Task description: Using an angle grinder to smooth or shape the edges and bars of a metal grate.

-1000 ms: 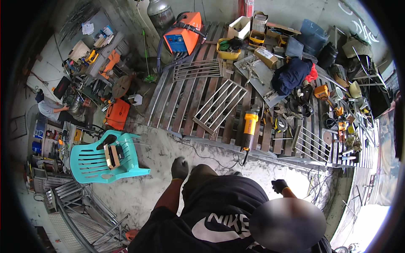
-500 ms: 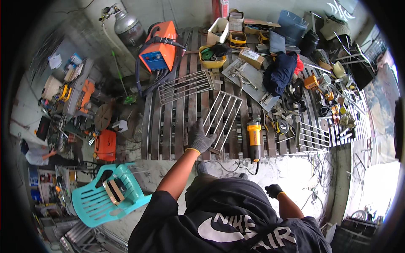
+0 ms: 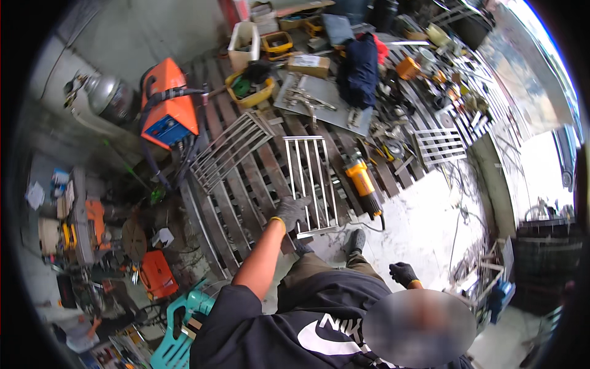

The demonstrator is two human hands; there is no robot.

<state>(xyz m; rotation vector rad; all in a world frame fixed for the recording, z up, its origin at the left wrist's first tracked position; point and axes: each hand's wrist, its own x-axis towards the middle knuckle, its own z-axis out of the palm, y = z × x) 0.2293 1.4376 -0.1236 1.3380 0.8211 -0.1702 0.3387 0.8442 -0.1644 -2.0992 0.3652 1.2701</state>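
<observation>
Grille panel (image 3: 310, 181), a white-barred metal frame, lies flat on the slatted wooden platform (image 3: 246, 203) in front of you, its long bars running away from you and its near edge close to the platform's lip. Your left hand (image 3: 292, 211), in a dark grey glove with a yellow cuff, reaches out on a bare forearm and rests on the near left corner of that frame, fingers curled over the bar so that it looks gripped, though the glove hides how firmly. Your right hand (image 3: 402, 272), gloved the same way, hangs low at your side, well apart from the platform; it holds nothing, and its fingers look loosely curled. Just right of the frame a yellow angle grinder (image 3: 364, 186) lies on the slats with its black cord trailing off the edge onto the pale concrete floor (image 3: 424, 227). To the left of the frame a second, larger grille (image 3: 230, 150) lies tilted across the slats, and beyond it an orange welding machine (image 3: 166, 111) stands with dark cables hanging down, a grey gas cylinder (image 3: 110, 98) beside it. A third small grille (image 3: 440, 146) rests further right among scattered tools. Behind the frame sit a yellow tray (image 3: 252, 89), a grey metal plate (image 3: 319, 101) bearing clamps, and a dark blue garment (image 3: 358, 71). Your shoes (image 3: 354, 241) stand on the floor just short of the platform's edge, and a teal plastic chair (image 3: 178, 338) is at your lower left.
</observation>
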